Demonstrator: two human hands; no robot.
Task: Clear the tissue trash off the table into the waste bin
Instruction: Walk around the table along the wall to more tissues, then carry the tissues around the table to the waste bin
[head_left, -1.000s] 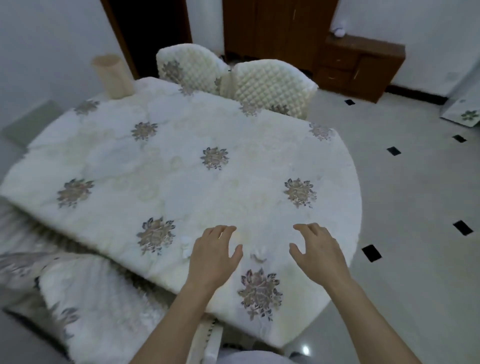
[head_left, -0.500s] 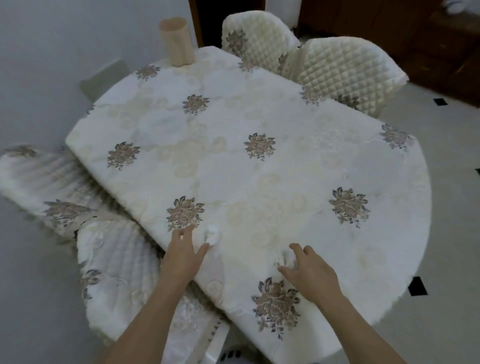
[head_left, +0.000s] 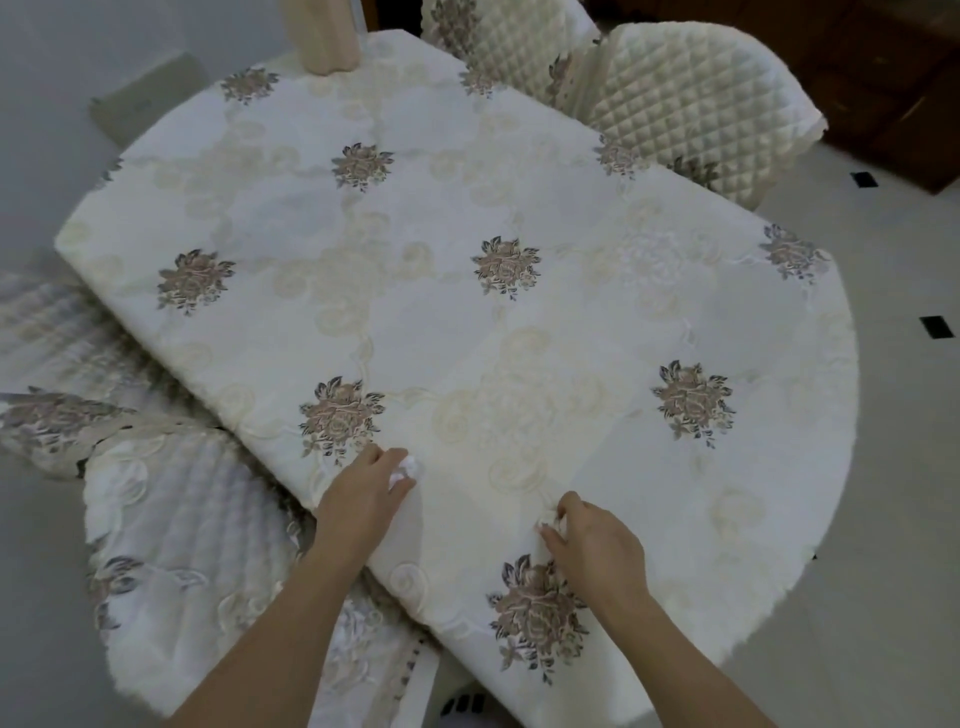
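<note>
Two small white tissue wads lie near the front edge of the table, which is covered by a cream cloth with brown flower motifs. My left hand pinches the left tissue wad between thumb and fingers. My right hand pinches the right tissue wad at its fingertips. Both wads still touch the cloth. A white object with dark slots shows at the bottom edge under the table; I cannot tell whether it is the waste bin.
A beige cylinder stands at the table's far end. Quilted chairs stand at the far side, and covered chairs at the near left. A dark wooden cabinet is at the top right. Tiled floor lies to the right.
Both hands went from hovering open above the cloth to closing their fingers on the two tissue wads. The view has swung down and to the left.
</note>
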